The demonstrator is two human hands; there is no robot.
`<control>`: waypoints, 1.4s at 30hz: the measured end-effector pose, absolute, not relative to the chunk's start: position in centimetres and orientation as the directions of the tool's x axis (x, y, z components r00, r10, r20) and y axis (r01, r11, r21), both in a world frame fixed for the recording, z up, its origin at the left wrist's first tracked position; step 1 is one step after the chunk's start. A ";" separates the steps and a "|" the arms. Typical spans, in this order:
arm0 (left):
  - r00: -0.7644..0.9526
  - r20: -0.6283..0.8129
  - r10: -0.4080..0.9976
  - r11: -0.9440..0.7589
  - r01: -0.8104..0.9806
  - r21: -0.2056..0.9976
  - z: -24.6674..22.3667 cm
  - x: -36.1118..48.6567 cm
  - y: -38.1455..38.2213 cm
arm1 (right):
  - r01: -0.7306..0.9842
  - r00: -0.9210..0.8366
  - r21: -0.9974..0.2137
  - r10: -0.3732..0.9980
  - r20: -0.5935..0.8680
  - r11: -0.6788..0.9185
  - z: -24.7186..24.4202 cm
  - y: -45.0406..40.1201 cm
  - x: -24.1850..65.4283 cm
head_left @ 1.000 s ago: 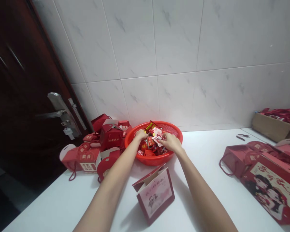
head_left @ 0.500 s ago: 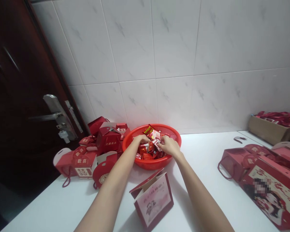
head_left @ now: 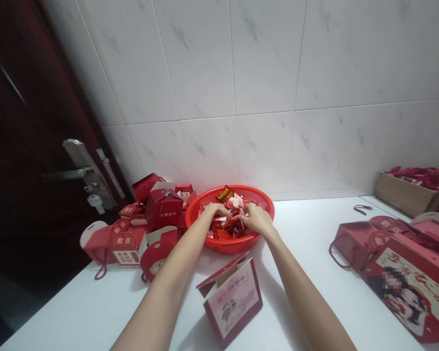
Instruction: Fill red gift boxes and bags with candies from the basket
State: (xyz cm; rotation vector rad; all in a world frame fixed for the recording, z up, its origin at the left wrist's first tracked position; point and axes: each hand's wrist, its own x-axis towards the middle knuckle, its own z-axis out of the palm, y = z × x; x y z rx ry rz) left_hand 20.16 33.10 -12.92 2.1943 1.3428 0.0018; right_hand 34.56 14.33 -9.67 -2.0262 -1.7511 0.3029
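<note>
Both of my hands reach into a red plastic basket (head_left: 229, 248) heaped with small packets that look like wrapped candies (head_left: 225, 234). My left hand (head_left: 215, 210) is at the left of the heap, fingers curled down among the packets, their tips hidden. On the right side, my right hand (head_left: 255, 217) is closed, thumb and fingers pinched at a shiny wrapped candy near the middle. Between my forearms a red gift box (head_left: 234, 302) with a pale pink printed front stands on the table, its top flaps apart.
Several red gift boxes (head_left: 164, 207) are piled left of the basket. To the right lie more red boxes (head_left: 413, 282), a dark cord (head_left: 362, 209) and a cardboard carton (head_left: 402, 195) of red items. A tiled wall (head_left: 270, 146) borders the white table (head_left: 300, 253); a dark door (head_left: 29, 126) is at left.
Both hands have stayed in the basket, shifting packets about. The white-and-pink packet that showed at my right fingertips is no longer visible there. The standing gift box has not moved.
</note>
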 end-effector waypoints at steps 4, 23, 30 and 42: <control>0.455 -0.315 0.833 -0.294 0.846 0.444 -12.5 20.1 32.6 | 0.876 0.169 -0.473 0.979 0.114 -0.096 -9.7 14.4 34.6; 0.644 0.197 0.739 -0.308 0.063 0.949 -8.2 19.8 27.7 | 0.784 0.241 -0.616 0.952 0.187 -0.077 -10.0 14.7 34.9; 0.759 0.106 0.642 -0.227 0.056 0.972 -7.8 19.8 26.9 | 0.655 0.293 -0.754 0.935 0.199 -0.045 -10.3 15.0 35.3; 0.705 -0.021 0.709 -0.064 0.094 0.994 -7.3 20.3 26.3 | 0.549 0.407 -0.835 0.885 0.227 -0.038 -10.7 15.5 35.5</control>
